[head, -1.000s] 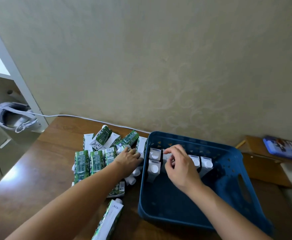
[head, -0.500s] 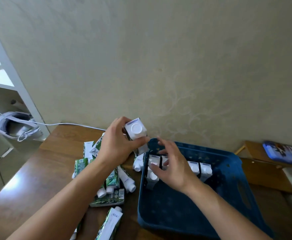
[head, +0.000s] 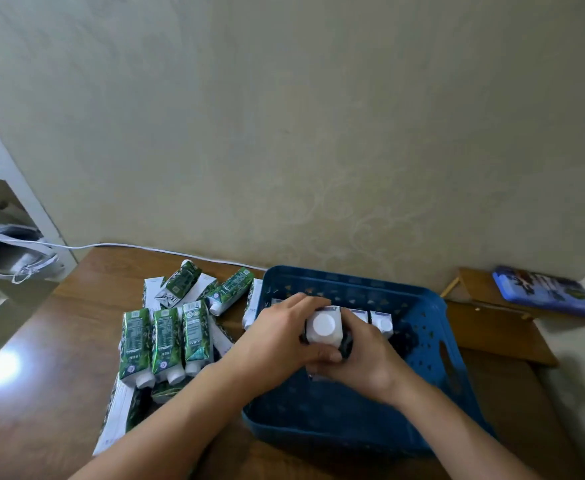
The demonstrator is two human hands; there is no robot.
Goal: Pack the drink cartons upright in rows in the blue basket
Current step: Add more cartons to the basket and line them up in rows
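Gripping a carton [head: 323, 329] lifted from the pile [head: 166, 337], both hands, left [head: 277, 336] and right [head: 364, 358], lowered it upright into the basket [head: 433, 327].

Blue basket [head: 419, 306] pierced with small triangular holes. Green, white-patterned cartons [head: 164, 341] with white caps. Brown wood-grain counter [head: 41, 393]. Beige wall [head: 319, 133] with faint swirls. White cable [head: 145, 248].

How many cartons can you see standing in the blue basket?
3: one carton gripped by both hands, left hand and right hand, two cartons right of it. Hands may hide more in the basket.
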